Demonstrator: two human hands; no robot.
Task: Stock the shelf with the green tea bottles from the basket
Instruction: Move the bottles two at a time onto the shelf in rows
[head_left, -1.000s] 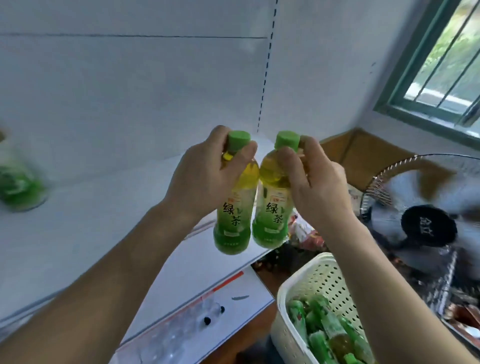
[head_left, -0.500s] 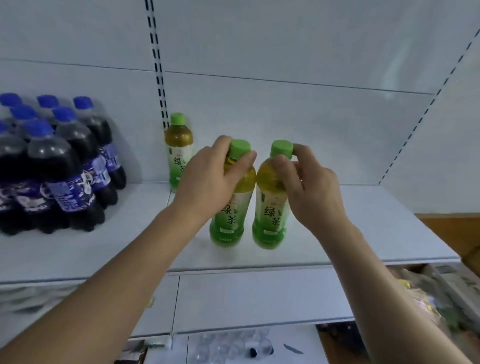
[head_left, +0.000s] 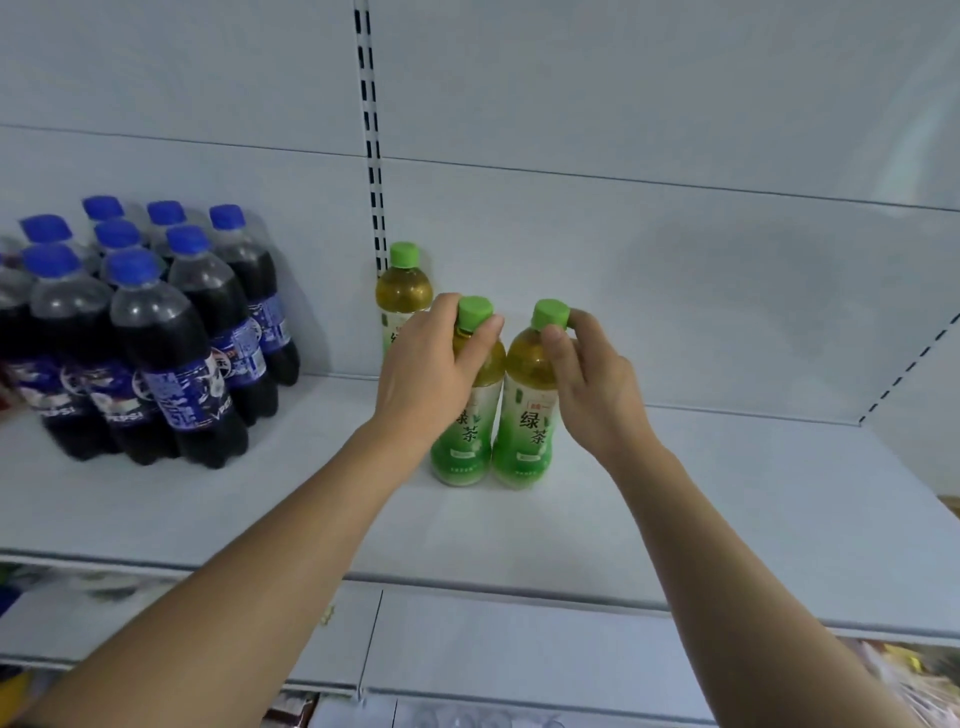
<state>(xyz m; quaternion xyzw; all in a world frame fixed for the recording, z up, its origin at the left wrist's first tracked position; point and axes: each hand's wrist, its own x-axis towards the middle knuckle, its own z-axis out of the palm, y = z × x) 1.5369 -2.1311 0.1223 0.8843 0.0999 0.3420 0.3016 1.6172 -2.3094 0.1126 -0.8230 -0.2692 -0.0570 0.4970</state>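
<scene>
**Two green tea bottles held upright on the white shelf**

The left green tea bottle (head_left: 464, 415) is gripped at its neck by the left hand (head_left: 431, 374): the thumb is seen on the near side just under the green cap, the fingers (head_left: 480, 343) are curled round the shoulder, and the cap is left poking out above them. The right green tea bottle (head_left: 527, 415) is pinched at its cap and neck by the right hand (head_left: 592, 379), with the thumb (head_left: 553, 345) laid on the front of the neck and a fingertip pressed to the far side of the cap. Both bottles are stood upright, bases on or just over the white shelf (head_left: 675, 509); contact cannot be told for certain. They are set side by side, bodies touching or nearly so, label characters turned toward the camera.

Behind the left hand, a third green tea bottle (head_left: 403, 291) is seen upright at the back panel, beside the slotted upright rail (head_left: 371, 156). Well to the left, a cluster of blue-capped Pepsi bottles (head_left: 156, 332) is parked on the same shelf
</scene>
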